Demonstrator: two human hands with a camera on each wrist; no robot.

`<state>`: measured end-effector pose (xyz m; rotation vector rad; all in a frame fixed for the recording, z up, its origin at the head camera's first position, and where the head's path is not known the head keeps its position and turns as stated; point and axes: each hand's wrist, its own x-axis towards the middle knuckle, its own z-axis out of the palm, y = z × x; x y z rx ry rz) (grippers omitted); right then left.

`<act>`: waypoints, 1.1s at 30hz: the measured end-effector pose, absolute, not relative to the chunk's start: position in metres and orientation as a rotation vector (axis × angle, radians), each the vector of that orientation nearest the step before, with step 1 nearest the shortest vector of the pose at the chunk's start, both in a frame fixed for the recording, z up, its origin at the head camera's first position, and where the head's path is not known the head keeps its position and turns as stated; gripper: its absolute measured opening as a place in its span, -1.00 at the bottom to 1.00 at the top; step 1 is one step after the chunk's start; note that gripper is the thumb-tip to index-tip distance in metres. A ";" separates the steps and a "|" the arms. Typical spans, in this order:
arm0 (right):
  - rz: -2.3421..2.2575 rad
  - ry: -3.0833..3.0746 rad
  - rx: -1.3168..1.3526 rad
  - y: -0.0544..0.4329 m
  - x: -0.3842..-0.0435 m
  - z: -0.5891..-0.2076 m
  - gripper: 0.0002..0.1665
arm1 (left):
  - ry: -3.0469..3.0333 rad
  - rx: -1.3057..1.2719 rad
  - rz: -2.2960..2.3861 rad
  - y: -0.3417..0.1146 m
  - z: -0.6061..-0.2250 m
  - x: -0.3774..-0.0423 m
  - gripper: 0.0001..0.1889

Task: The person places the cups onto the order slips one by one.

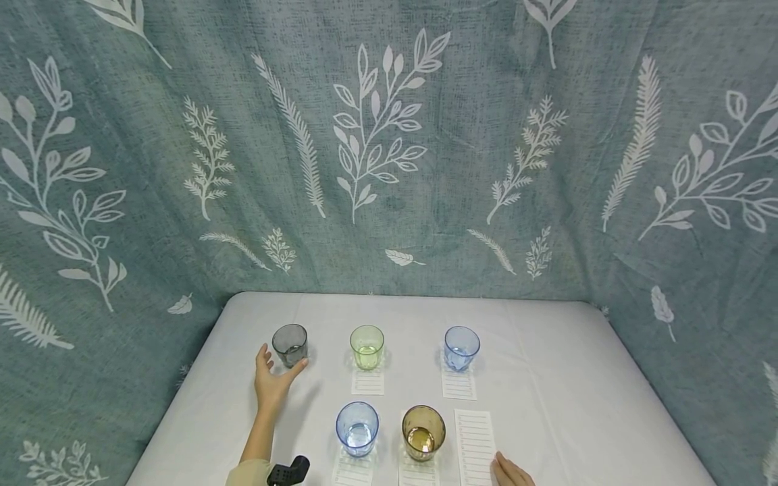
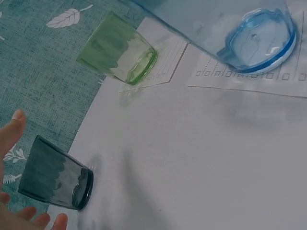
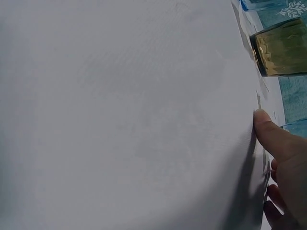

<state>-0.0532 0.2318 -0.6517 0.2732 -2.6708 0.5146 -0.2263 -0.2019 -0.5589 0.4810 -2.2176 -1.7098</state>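
My left hand [image 1: 271, 388] reaches around a grey tinted glass [image 1: 290, 345] at the back left, thumb on one side and fingers on the other. In the left wrist view the spread thumb and fingers stand about the grey glass [image 2: 55, 175]; contact is not clear. My right hand [image 1: 513, 470] is low at the front, partly cut off by the frame, fingertips at the right edge of a long printed paper slip [image 1: 476, 445]. In the right wrist view its thumb [image 3: 268, 127] is extended, the other fingers partly hidden.
A green glass [image 1: 367, 347] and a blue glass [image 1: 461, 349] stand on printed slips at the back. Nearer stand another blue glass [image 1: 357, 429] and an amber glass [image 1: 423, 433], also on slips. A leaf-patterned curtain [image 1: 389, 169] hangs behind the white table [image 1: 559, 391].
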 end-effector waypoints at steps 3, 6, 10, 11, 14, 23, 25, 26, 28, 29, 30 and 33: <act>0.497 -2.619 0.371 0.237 -0.056 -0.655 -0.20 | -2.228 0.472 -1.709 -0.202 -0.559 -0.230 0.04; 0.484 -2.585 0.430 0.240 -0.058 -0.656 -0.25 | -2.226 0.463 -1.713 -0.202 -0.559 -0.233 0.04; 0.499 -2.656 0.366 0.238 -0.055 -0.655 -0.25 | -2.223 0.449 -1.716 -0.200 -0.558 -0.238 0.02; 0.507 -2.673 0.347 0.237 -0.054 -0.654 -0.25 | -2.223 0.453 -1.713 -0.199 -0.559 -0.240 0.02; 0.529 -2.705 0.312 0.235 -0.053 -0.652 -0.25 | -2.224 0.464 -1.701 -0.198 -0.559 -0.244 0.02; 0.501 -2.753 0.264 0.232 -0.054 -0.648 -0.25 | -2.223 0.498 -1.666 -0.198 -0.556 -0.259 0.01; 0.504 -2.725 0.282 0.233 -0.054 -0.650 -0.25 | -2.236 0.502 -1.666 -0.198 -0.557 -0.261 0.00; 0.503 -2.716 0.286 0.234 -0.054 -0.651 -0.25 | -2.243 0.504 -1.664 -0.198 -0.557 -0.262 -0.01; 0.507 -2.697 0.297 0.236 -0.055 -0.656 -0.25 | -2.261 0.508 -1.657 -0.199 -0.557 -0.263 -0.03; 0.510 -2.688 0.305 0.238 -0.056 -0.659 -0.25 | -2.271 0.513 -1.650 -0.199 -0.558 -0.264 -0.04; 0.509 -2.684 0.307 0.239 -0.056 -0.662 -0.24 | -2.279 0.517 -1.644 -0.199 -0.558 -0.264 -0.05; 0.519 -2.710 0.309 0.244 -0.060 -0.670 -0.20 | -2.303 0.521 -1.624 -0.200 -0.558 -0.263 -0.06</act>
